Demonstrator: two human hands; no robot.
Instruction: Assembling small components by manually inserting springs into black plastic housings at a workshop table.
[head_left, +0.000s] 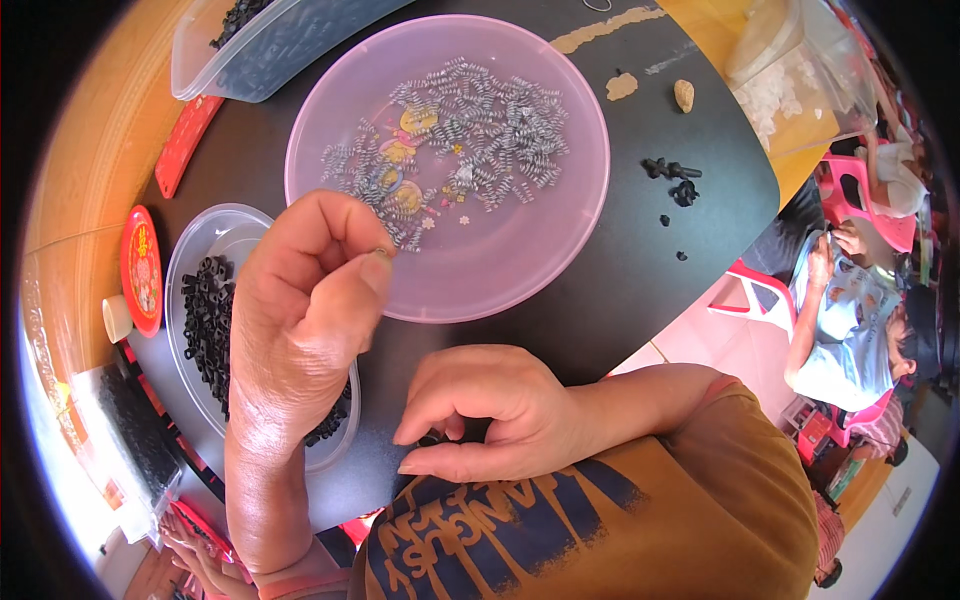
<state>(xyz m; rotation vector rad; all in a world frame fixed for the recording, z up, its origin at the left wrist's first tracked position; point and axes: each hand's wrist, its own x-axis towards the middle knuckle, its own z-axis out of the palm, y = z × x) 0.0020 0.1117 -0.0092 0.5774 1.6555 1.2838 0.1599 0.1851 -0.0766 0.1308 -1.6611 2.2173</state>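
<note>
A pink translucent basin (447, 300) holds many small metal coil springs (520, 120), heaped mostly toward its far side. Over its near left rim, my left hand (310, 290) pinches thumb and forefinger together; what sits at the fingertips is too small to name. To the right and nearer my body, my right hand (500, 412) is curled, its thumb and forefinger a little apart. Something dark shows among its folded fingers, but I cannot make it out. Beneath my left wrist lies a clear oval tub (190, 225) of small black plastic parts (208, 315), partly covered by that arm.
A clear bin (290, 45) with dark contents stands far left. Along the left edge are a red round lid (142, 270) and a red strip (187, 145). Loose black pieces (684, 192) and a tan lump (684, 96) lie right. Another person (845, 320) sits beyond the table.
</note>
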